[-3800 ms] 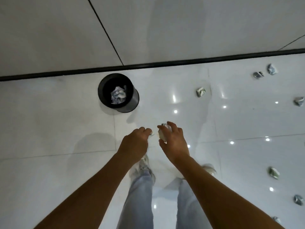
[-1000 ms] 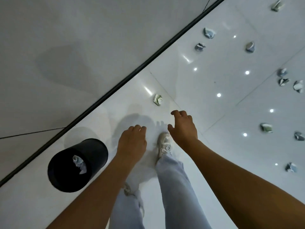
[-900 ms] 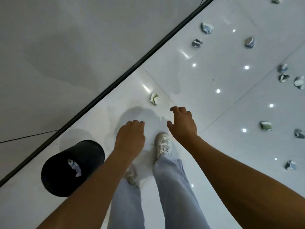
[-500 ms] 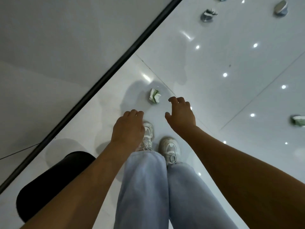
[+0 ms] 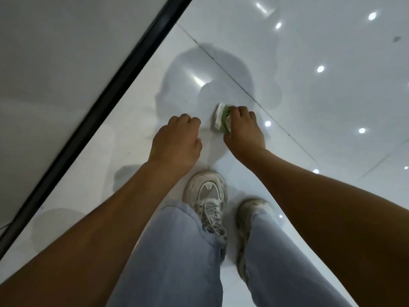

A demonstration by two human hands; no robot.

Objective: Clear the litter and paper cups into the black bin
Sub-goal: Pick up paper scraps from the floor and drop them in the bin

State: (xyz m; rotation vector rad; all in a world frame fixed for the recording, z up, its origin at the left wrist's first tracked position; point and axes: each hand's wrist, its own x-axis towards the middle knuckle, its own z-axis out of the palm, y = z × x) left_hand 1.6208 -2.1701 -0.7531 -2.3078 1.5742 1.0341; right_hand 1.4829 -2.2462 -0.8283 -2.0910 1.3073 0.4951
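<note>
A crumpled white and green paper cup (image 5: 221, 117) lies on the glossy white floor just ahead of my feet. My right hand (image 5: 243, 129) reaches down to it, fingers and thumb curled round its right side. My left hand (image 5: 177, 138) hovers to the left of the cup, a short gap away, fingers bent downward and holding nothing. The black bin is out of view.
A black skirting strip (image 5: 106, 98) runs diagonally along the foot of the grey wall (image 5: 55, 52) on the left. My two sneakers (image 5: 207, 196) and jeans fill the lower middle. Ceiling lights reflect in the floor tiles (image 5: 321, 69) to the right.
I have stepped forward and bent down; the bin slid out of view at lower left. My right hand reached the crumpled cup and closed on it. The left hand moved along beside it.
</note>
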